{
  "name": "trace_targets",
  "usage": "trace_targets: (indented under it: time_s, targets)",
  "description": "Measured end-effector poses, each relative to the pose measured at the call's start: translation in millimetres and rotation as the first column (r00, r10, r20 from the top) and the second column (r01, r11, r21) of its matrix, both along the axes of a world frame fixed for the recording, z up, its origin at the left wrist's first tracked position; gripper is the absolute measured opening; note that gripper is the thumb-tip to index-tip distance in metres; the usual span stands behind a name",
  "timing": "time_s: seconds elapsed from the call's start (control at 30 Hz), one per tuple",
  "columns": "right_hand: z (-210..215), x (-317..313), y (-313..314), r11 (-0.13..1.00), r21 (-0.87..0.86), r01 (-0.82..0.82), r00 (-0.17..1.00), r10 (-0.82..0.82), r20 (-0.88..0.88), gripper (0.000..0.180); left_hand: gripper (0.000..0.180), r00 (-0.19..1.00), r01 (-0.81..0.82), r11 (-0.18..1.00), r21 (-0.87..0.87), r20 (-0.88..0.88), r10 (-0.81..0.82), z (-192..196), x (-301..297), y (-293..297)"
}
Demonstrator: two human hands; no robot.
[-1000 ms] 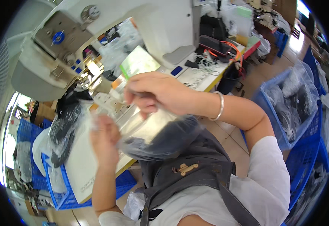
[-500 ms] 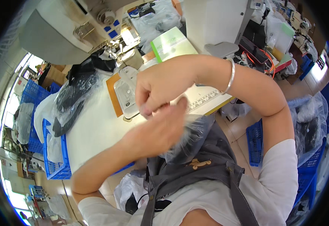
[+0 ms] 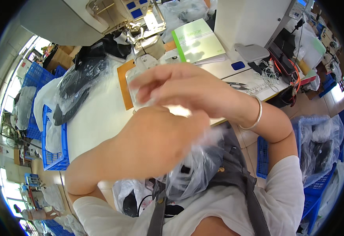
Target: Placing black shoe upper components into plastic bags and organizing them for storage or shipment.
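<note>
Two hands: left hand (image 3: 158, 137) by clear crinkled plastic bag (image 3: 189, 179), right hand (image 3: 180, 87) half-curled; cannot tell if pinching. Likely gathering bag; next needs firm hold.

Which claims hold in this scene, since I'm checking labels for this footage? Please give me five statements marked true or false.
1. The notebook lies on the table, nearer the right hand than the left hand. True.
2. The silver bangle is on the left wrist. False: the silver bangle is on the right wrist.
3. The clear plastic bag is in front of the grey apron. True.
4. The crate by the table's left side is red. False: that crate is blue.
5. The notebook is open. False: the notebook is closed.
</note>
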State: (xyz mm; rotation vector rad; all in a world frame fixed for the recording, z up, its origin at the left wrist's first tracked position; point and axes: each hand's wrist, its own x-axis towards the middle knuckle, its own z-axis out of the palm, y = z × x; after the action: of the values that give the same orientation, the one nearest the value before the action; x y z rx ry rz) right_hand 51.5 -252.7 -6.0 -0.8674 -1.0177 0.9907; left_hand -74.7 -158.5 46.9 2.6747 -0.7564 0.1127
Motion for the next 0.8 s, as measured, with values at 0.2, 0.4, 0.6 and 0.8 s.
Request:
trace_targets:
  time_s: [0.2,0.4,0.6,0.8]
  targets:
    - [-24,-3,-28,0.92,0.087,0.381,0.657,-0.336,0.675,0.053,0.039,0.602,-0.673,0.624,-0.397,-0.784,0.15,-68,27,45]
    - [-35,15,-9,0.942,0.044,0.333,0.628,-0.256,0.735,0.042,0.059,0.538,-0.648,0.615,-0.45,-0.842,-0.049,-62,27,54]
    - [-39,12,-11,0.891,0.393,0.227,0.592,-0.447,0.671,0.021,0.09,0.372,-0.729,0.474,-0.495,-0.867,-0.333,-75,8,56]
    - [-32,9,-37,0.982,-0.187,-0.026,0.965,0.073,0.251,0.029,0.066,0.435,-0.438,0.887,-0.147,-0.898,0.066,-64,11,71]
